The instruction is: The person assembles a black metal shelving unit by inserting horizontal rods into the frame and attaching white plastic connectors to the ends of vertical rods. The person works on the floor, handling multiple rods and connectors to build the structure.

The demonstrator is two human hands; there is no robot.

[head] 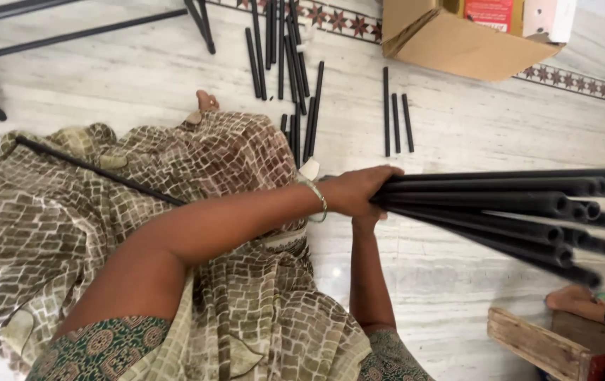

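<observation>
Both of my hands grip one end of a bundle of several black tubes [500, 204], which lies level and points right, its hollow ends fanned out at the far right. My left hand [357, 190], a bangle on its wrist, wraps over the top of the bundle. Beneath it, my right hand [366, 223] is mostly hidden and clasps the same end from below. A thin black rod [98, 169] rests across the patterned cloth [232, 162] on my lap.
Loose black tubes [295, 70] lie scattered on the marble floor ahead, three short ones [395, 116] side by side. At the top right is an open cardboard box [457, 46], at the top left a black metal frame [70, 32]. A wooden crate [532, 346] and another person's foot [574, 299] are at the bottom right.
</observation>
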